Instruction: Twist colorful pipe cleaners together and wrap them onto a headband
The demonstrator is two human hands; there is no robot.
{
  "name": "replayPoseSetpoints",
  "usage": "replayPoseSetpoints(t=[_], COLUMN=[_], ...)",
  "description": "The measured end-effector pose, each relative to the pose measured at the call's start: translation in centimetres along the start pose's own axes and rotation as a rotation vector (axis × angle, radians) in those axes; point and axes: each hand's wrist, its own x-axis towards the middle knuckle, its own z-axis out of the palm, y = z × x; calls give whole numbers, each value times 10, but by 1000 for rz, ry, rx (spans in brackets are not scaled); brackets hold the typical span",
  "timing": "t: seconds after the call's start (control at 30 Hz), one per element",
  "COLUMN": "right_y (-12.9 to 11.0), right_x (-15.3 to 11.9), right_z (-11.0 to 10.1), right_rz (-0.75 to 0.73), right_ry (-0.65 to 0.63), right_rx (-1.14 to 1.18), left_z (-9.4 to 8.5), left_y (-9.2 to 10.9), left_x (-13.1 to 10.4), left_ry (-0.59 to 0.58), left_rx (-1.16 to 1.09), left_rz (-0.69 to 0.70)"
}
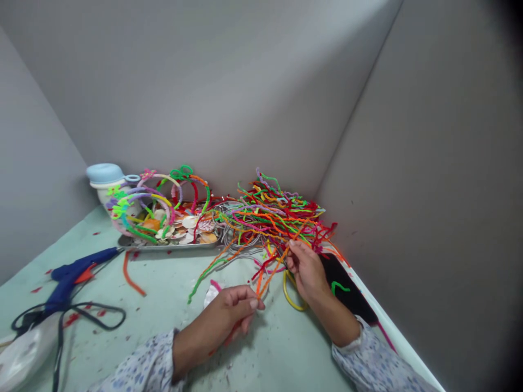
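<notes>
Left hand pinching an orange pipe cleaner; right hand gripping strands in the pipe cleaner pile. Several wrapped headbands finished on tray; most stems unused.

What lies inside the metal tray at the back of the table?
The metal tray holds pale seashells and orange pieces, with bent pipe-cleaner hoops standing over them. The hoops hide much of the tray's floor.

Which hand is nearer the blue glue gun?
Left. The left hand is mid-table, apart from the blue glue gun on its left; the right hand is farther right, at the pipe cleaner pile.
</notes>
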Motion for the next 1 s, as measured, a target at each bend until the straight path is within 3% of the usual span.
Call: replayPoseSetpoints(t=[0.53, 0.77, 1.0], right_y=[-31, -32, -32], right_x=[18, 21, 28], right_z=[-17, -18, -28], right_rz=[-110, -97, -113], right_ry=[154, 154, 190], right_rx=[129, 152, 163], left_z=[-2, -3, -3], left_y=[3, -2, 2], left_x=[-1, 3, 1], left_ry=[-27, -33, -79], left_rx=[-44, -112, -61], left_rz=[11, 50, -11])
